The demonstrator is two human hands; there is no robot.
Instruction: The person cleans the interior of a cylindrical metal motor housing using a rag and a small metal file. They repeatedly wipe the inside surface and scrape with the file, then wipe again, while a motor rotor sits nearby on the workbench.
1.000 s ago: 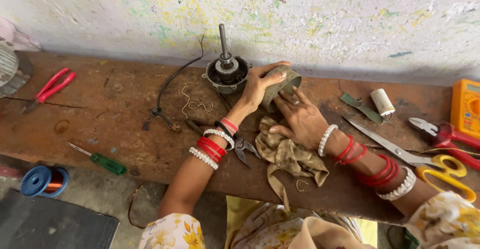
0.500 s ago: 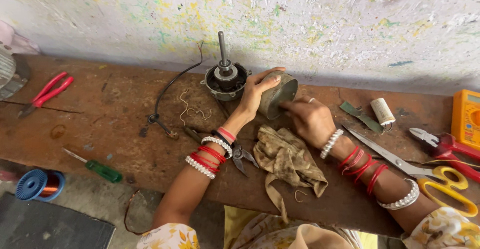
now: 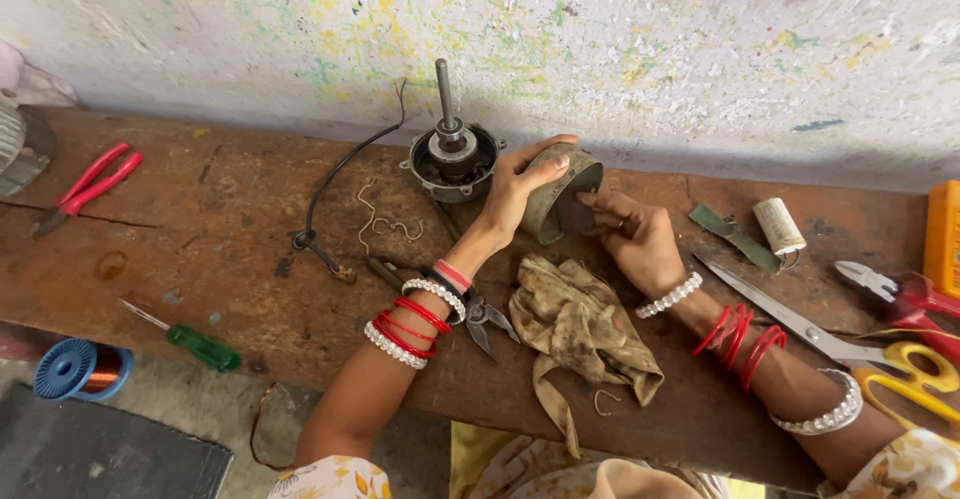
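My left hand (image 3: 517, 188) grips a dull round metal motor cover (image 3: 553, 195) by its rim, tilted on its side on the wooden bench (image 3: 200, 249). My right hand (image 3: 632, 239) has its fingers pushed into the cover's open mouth. Just left of the cover stands a round motor body (image 3: 453, 162) with an upright shaft and a black cable trailing off to the left. A dirty rag (image 3: 580, 328) lies crumpled in front of both hands. Both wrists wear red and white bangles.
Red pliers (image 3: 92, 186) lie far left, a green screwdriver (image 3: 190, 342) near the front edge, a copper wire spool (image 3: 80, 370) below it. Small cutters (image 3: 480, 314) sit under my left wrist. Yellow-handled scissors (image 3: 830, 344), a white spool (image 3: 779, 226), red pliers (image 3: 905, 293) and an orange meter (image 3: 942, 239) lie right.
My right hand lifted off the rag and moved into the cover's opening. The left hand kept its grip and turned the cover more onto its side.
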